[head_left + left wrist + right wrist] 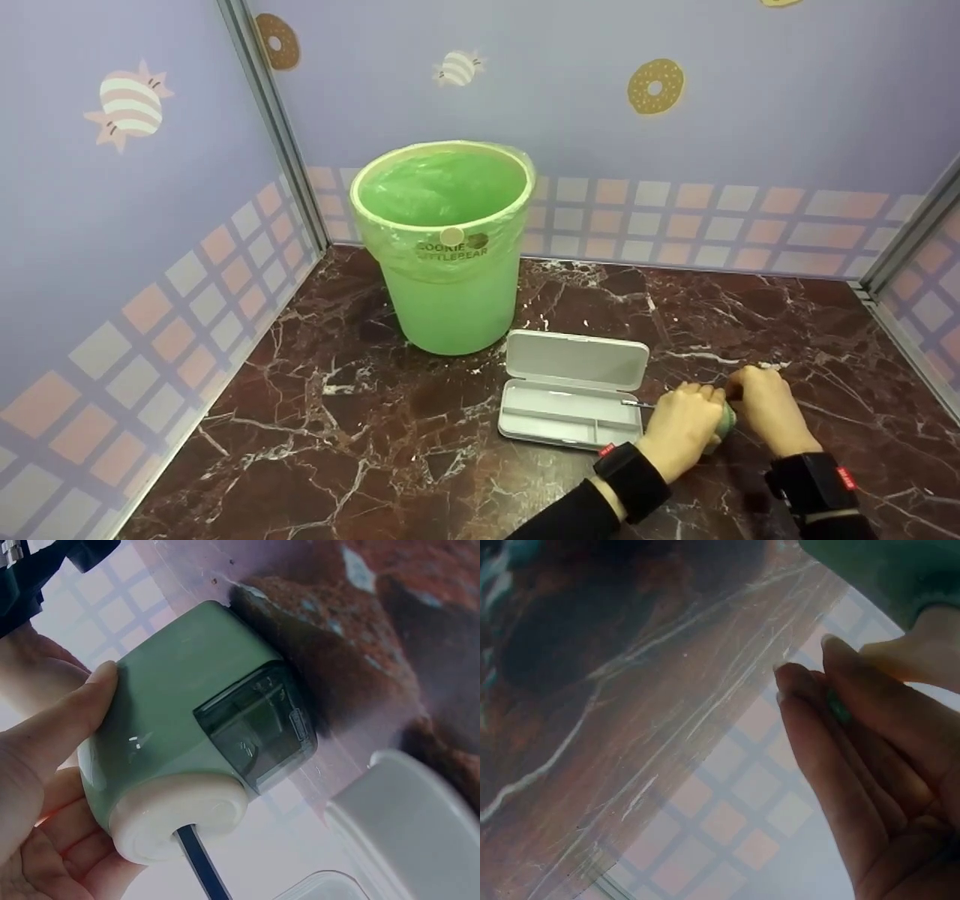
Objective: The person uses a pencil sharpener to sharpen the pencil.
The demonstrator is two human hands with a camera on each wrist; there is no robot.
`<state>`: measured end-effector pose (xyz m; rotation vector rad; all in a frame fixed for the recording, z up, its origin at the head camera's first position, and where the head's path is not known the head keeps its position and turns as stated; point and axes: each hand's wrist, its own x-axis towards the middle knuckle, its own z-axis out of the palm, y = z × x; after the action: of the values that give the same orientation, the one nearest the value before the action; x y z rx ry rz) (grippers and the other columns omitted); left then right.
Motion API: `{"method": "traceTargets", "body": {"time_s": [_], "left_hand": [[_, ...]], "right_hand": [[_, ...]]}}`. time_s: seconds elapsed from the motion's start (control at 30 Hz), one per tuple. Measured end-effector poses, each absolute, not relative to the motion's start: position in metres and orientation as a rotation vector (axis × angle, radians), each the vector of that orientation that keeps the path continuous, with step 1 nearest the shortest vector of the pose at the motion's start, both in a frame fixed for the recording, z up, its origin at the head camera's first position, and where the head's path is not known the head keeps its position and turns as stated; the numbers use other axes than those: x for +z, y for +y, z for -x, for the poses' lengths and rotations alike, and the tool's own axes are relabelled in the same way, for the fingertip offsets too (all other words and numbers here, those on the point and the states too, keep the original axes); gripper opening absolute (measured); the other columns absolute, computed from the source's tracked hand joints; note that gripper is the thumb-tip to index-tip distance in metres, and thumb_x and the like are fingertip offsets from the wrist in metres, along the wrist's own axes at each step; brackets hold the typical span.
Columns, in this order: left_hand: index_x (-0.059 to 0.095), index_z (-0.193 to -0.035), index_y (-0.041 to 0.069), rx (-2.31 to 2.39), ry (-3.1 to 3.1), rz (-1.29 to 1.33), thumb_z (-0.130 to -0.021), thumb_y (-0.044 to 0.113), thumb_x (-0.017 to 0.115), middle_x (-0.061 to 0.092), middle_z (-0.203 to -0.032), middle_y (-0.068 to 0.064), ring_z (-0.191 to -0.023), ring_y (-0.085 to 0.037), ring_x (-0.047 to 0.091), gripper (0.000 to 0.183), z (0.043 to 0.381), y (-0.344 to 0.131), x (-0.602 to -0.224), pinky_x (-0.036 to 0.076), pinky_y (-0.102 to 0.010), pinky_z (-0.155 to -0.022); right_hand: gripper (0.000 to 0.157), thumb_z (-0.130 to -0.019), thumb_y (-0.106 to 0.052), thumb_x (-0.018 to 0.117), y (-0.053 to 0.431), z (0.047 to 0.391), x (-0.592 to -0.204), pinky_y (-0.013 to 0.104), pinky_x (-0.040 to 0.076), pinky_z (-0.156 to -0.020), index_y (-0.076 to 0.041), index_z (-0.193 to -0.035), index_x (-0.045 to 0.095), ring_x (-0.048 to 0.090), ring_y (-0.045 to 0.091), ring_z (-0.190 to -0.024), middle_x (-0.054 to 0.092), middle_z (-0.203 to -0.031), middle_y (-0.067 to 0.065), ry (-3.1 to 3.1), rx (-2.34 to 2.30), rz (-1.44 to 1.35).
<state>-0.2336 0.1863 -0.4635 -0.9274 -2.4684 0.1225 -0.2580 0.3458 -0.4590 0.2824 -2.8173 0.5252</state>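
Note:
My left hand (681, 421) grips a green pencil sharpener (176, 682), thumb along one side and fingers round the other. The sharpener has a clear dark window (259, 727) and a cream round front. A dark pencil (201, 862) sticks out of that front, towards the case in the head view. On the sharpener's far side, my right hand (772, 412) has its fingers bent together. Its thumb and fingers (810, 727) pinch round a small green knob (838, 706), mostly hidden. Left of the hands lies an opened white pencil case (577, 361) with divided compartments.
A green bin (454, 311) lined with a clear bag stands behind and left of the pencil case. Small pale scraps (546, 325) lie on the dark marbled table (300, 450) near it. Patterned walls (600, 135) enclose the table at the back and sides.

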Motion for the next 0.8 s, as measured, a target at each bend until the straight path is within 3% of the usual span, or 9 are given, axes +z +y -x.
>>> {"method": "traceTargets", "body": {"time_s": [0.37, 0.5, 0.63, 0.8], "left_hand": [[0.066, -0.12, 0.026, 0.143, -2.487, 0.882, -0.072, 0.061, 0.074, 0.066, -0.103, 0.018, -0.091, 0.002, 0.061, 0.06, 0.231, 0.189, -0.463, 0.051, -0.009, -0.078], [0.066, -0.116, 0.026, 0.145, -2.457, 0.85, -0.069, 0.061, 0.075, 0.066, -0.1, 0.017, -0.091, 0.002, 0.062, 0.059, 0.228, 0.192, -0.464, 0.05, -0.009, -0.084], [0.067, -0.111, 0.027, 0.161, -2.426, 0.799, -0.067, 0.061, 0.076, 0.067, -0.096, 0.017, -0.088, 0.003, 0.062, 0.057, 0.227, 0.194, -0.465, 0.051, -0.01, -0.082], [0.067, -0.111, 0.027, 0.19, -2.425, 0.78, -0.069, 0.06, 0.076, 0.066, -0.095, 0.017, -0.086, 0.002, 0.062, 0.054, 0.228, 0.193, -0.465, 0.052, -0.011, -0.077]], "right_hand": [[0.024, -0.061, 0.013, 0.064, 0.354, 0.26, -0.462, 0.029, 0.036, -0.05, -0.01, -0.055, 0.058, 0.044, 0.015, -0.053, 0.053, -0.055, -0.003, -2.9, 0.563, -0.368], [0.023, -0.061, 0.013, 0.061, 0.358, 0.259, -0.465, 0.025, 0.034, -0.049, -0.01, -0.057, 0.06, 0.042, 0.012, -0.052, 0.052, -0.054, -0.005, -2.95, 0.598, -0.412], [0.02, -0.059, 0.011, 0.066, 0.361, 0.254, -0.47, 0.023, 0.035, -0.048, -0.009, -0.061, 0.066, 0.041, 0.01, -0.052, 0.056, -0.056, -0.005, -3.0, 0.665, -0.454], [0.018, -0.06, 0.003, 0.075, 0.361, 0.244, -0.473, 0.022, 0.036, -0.049, -0.01, -0.058, 0.062, 0.041, 0.006, -0.051, 0.057, -0.054, -0.006, -3.018, 0.702, -0.446]]}}
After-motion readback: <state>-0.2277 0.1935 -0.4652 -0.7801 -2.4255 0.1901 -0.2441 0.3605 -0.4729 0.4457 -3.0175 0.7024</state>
